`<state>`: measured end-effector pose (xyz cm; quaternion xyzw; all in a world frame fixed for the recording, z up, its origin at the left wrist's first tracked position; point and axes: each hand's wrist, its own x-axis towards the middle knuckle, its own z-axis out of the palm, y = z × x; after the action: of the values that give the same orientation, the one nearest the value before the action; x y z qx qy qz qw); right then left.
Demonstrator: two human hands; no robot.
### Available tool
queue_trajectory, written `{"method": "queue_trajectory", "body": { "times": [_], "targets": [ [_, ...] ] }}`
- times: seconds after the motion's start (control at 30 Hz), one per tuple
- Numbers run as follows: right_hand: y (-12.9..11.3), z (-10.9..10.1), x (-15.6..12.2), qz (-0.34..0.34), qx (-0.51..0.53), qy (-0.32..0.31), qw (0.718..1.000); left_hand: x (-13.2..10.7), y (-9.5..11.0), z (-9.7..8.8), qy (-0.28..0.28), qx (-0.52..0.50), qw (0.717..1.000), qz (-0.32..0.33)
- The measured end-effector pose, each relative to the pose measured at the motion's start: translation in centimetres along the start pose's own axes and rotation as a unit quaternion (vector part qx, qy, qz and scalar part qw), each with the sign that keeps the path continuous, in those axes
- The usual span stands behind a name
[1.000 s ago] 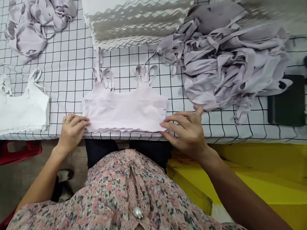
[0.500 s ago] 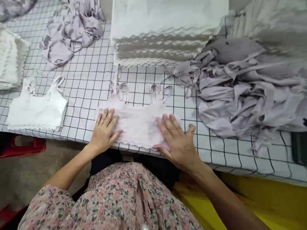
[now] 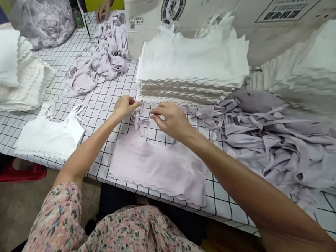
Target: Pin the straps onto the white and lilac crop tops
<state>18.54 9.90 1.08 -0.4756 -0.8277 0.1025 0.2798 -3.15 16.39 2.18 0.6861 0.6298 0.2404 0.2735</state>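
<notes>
A pale lilac strappy camisole top [image 3: 156, 165] lies flat on the checked table, its scalloped hem toward me. My left hand [image 3: 125, 107] is at its upper left, thumb and fingers pinched on one thin shoulder strap [image 3: 137, 120], which hangs in loops below the fingertips. Just right of that strap hovers my right hand [image 3: 172, 120], thumb and forefinger slightly apart with nothing visible between them. It covers most of the top's right strap.
Stacked white tops [image 3: 192, 63] stand behind, against a cardboard box [image 3: 206, 8]. Heaped lilac garments [image 3: 267, 142] lie right. A small white top [image 3: 50, 134] and a white pile [image 3: 23, 82] are left. Another person's hand [image 3: 104, 9] touches lilac cloth [image 3: 105, 57] at the back.
Both hands have left the body of the top, where they lay flat, and moved up to the left strap. The left hand has taken hold of it. The view has tilted upward.
</notes>
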Motion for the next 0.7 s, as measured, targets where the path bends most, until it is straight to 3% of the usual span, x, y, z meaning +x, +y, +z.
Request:
{"method": "queue_trajectory", "body": {
  "times": [0.17,0.3,0.4,0.53,0.7],
  "targets": [
    [-0.1,0.5,-0.1,0.028,0.053,-0.026,0.998,1.9,0.0,1.5,-0.018,-0.001,0.999,-0.028],
    [0.2,0.4,0.8,0.16,0.239,-0.025,0.958,0.2,-0.2,1.6,0.003,-0.058,0.998,0.022],
    [-0.3,0.8,2.1,0.247,0.378,-0.055,0.891,-1.9,-0.1,1.5,0.037,-0.097,0.988,0.118],
    [-1.6,1.2,3.3,0.322,0.586,-0.071,0.74,-4.1,0.2,1.5,0.071,-0.049,0.974,0.208],
    [-2.7,0.6,2.9,0.336,0.632,-0.026,0.698,-5.5,0.5,1.1,0.106,-0.011,0.96,0.258]
  ]
}}
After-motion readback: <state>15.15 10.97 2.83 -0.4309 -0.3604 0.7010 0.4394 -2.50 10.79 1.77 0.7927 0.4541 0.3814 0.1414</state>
